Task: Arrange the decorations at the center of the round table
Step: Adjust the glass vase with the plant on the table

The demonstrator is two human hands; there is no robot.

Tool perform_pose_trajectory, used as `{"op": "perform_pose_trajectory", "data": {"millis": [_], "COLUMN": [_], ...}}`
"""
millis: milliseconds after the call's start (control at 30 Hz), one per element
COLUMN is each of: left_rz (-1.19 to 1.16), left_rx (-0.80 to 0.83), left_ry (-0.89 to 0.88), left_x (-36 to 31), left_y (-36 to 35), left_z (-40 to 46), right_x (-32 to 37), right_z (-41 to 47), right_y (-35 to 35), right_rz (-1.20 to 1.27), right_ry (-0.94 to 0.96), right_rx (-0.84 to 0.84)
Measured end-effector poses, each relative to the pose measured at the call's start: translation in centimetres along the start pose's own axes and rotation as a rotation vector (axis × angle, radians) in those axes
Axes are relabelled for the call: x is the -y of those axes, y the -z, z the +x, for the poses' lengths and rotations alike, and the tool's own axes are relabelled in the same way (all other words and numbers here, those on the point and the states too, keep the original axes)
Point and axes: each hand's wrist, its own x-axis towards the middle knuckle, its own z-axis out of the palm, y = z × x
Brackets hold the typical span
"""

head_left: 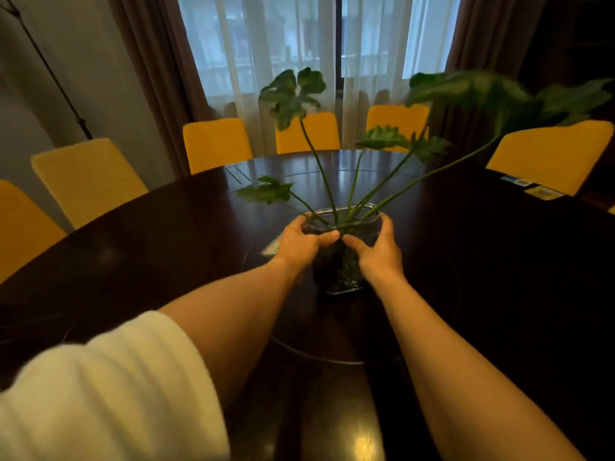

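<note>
A clear glass vase (337, 277) with dark pebbles and water holds a plant with long green stems and broad split leaves (291, 94). It stands near the middle of the dark round table (166, 234), inside a circular inset ring. My left hand (299, 244) grips the vase's left side near the rim. On the right side my right hand (377, 249) grips it too. Both thumbs meet at the front of the glass. Whether the vase base touches the table I cannot tell.
Several yellow-covered chairs (216, 144) ring the far side of the table. A curtained window (316, 44) is behind them. Small cards (532, 188) lie at the table's right edge. A pale slip (271, 249) shows under my left hand.
</note>
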Motion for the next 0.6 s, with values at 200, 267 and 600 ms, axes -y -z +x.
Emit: {"op": "perform_pose_trajectory", "data": {"millis": [200, 267, 600], "left_rz": [-0.031, -0.023, -0.023], "left_rx": [0.034, 0.043, 0.032], "left_ry": [-0.015, -0.034, -0.004], "left_x": [0.7, 0.8, 1.0], "left_y": [-0.3, -0.5, -0.6], "left_z": [1.7, 2.4, 5.1], "right_x": [-0.3, -0.5, -0.8], "right_z": [1.2, 1.8, 3.9], "right_y": [-0.4, -0.5, -1.8], "right_rz": [0.019, 0.03, 0.012], "right_ry": [-0.008, -0.007, -0.012], "right_rx": [-0.015, -0.022, -0.037]}}
